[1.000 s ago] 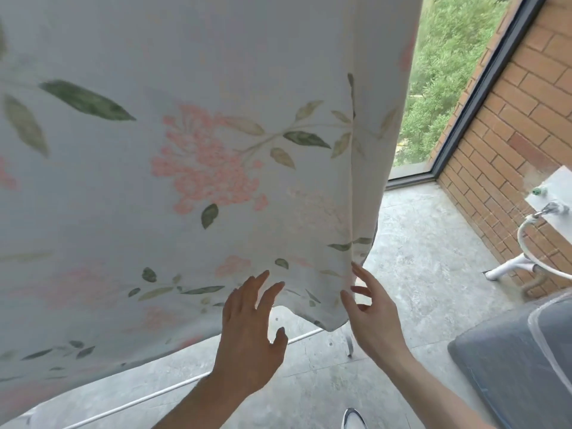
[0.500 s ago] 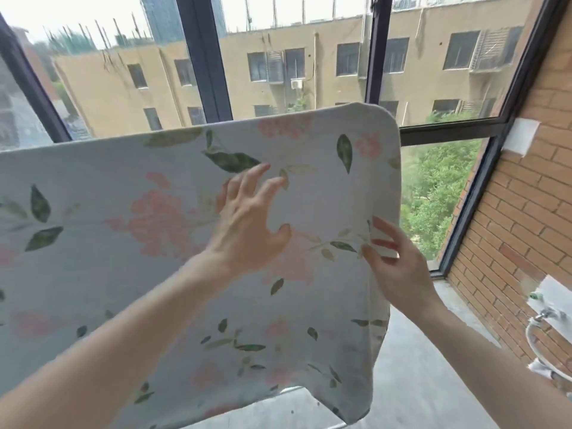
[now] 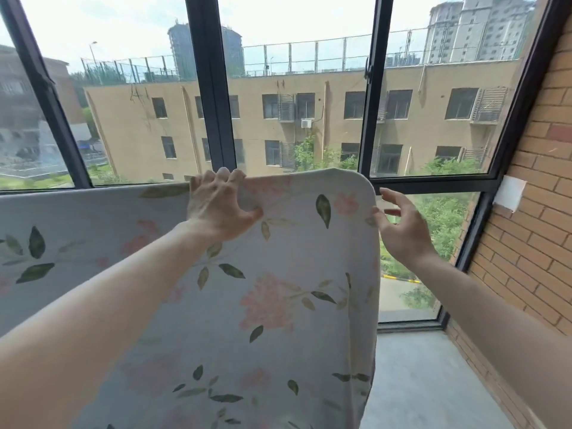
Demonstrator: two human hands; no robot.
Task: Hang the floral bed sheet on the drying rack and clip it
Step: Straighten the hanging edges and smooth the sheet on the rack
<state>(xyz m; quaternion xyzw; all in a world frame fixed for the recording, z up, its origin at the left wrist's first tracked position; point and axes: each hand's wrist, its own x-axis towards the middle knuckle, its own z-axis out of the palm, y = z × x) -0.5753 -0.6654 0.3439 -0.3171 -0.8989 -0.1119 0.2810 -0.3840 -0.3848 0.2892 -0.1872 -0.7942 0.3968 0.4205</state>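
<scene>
Slippage threatens: my left hand [image 3: 221, 205] pinches the floral bed sheet [image 3: 278, 289] at its top fold, my right hand [image 3: 399, 227] hovers open beside the edge, unclipped.

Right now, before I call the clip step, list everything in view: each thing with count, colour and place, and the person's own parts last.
floral bed sheet: one, white with pink flowers and green leaves, draped over a top bar hidden beneath it, hanging centre and left
window frame: one, dark, several panes, behind the sheet
brick wall: one, red-brown, right
wall patch: one, white, on the brick beside the frame
floor: grey concrete, lower right
clips: none visible
left hand: one, fingers curled over the sheet's top edge, gripping it
right hand: one, fingers spread, thumb at the sheet's right edge, no grip
</scene>
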